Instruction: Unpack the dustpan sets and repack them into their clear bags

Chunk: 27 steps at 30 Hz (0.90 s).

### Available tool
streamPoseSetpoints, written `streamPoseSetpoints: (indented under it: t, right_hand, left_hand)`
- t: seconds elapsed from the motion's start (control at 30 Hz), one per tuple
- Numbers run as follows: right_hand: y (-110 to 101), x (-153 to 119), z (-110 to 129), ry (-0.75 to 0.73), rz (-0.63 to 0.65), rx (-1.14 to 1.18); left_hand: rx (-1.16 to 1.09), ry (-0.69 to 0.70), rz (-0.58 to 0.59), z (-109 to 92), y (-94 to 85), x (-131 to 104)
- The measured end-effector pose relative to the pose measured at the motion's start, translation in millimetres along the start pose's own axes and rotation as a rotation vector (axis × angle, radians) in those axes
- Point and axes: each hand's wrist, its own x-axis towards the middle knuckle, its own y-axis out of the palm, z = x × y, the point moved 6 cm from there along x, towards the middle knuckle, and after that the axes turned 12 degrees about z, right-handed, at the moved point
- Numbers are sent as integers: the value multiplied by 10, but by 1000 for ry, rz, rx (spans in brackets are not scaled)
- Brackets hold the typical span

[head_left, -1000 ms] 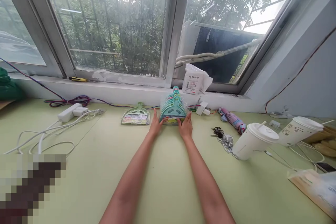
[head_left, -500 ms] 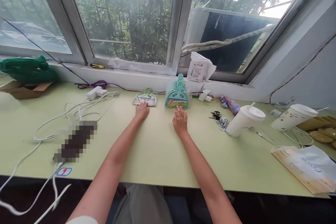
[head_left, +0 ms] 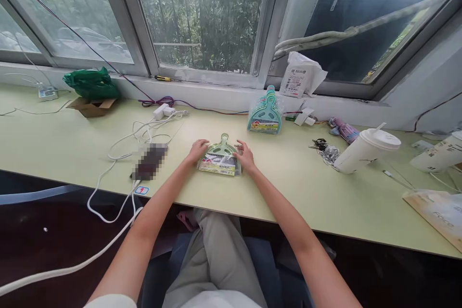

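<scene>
A small light-green dustpan with a grey-bristled brush (head_left: 221, 159), in clear packaging with a printed label, lies on the table before me with its handle pointing away. My left hand (head_left: 198, 151) is at its left side, fingers curved and apart, close to or touching the edge. On the right side, my right hand (head_left: 246, 156) has its thumb against the pan's edge and its fingers spread beyond it. Neither hand is closed around the set. Farther back, a stack of similar teal dustpans (head_left: 264, 118) stands in clear wrap by the window sill.
White cables and a pixelated dark object (head_left: 149, 161) lie to the left, with a cardboard box (head_left: 92, 107) and green bag (head_left: 92, 83) behind. Right of me are keys (head_left: 320, 144), a lidded white cup (head_left: 366, 151) and a packet (head_left: 435, 214). Tissues (head_left: 298, 77) sit on the sill.
The green dustpan set has come from the back of the table towards me. My right hand has left the stack and is now beside the set. The view has tilted down and shifted left.
</scene>
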Motion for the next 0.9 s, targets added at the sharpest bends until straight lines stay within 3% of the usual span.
streamPoseSetpoints:
  t: [0.07,0.2,0.33,0.4,0.5,0.6,0.7,0.9]
  right_hand:
    - [-43,21,10,-60,-24,196]
    - [-367,7,6,-166,-207,364]
    - [-696,-97,49,-239,-336,234]
    - [-789,-168,102,-233,-396,32]
    - [-760,-235,216,-229,-410,-283]
    - [-496,-202,289,-263,-170,-379]
    - [-248,-168,284,-237,37,-323]
    - [-326,-104,61,-75,-102,143]
  left_hand:
    - [-297,57,196,-53,153,71]
    - [-549,28,321,-181,389,223]
    - [-565,-46,580,-303,728,330]
    - [-612,-18,626,-366,841,352]
    - [-670,39,519,-405,862,368]
    - [-689,83,342,-388,751,359]
    - [-756,138,215,-371,618,346]
    - [-821,212,152,-398,562,322]
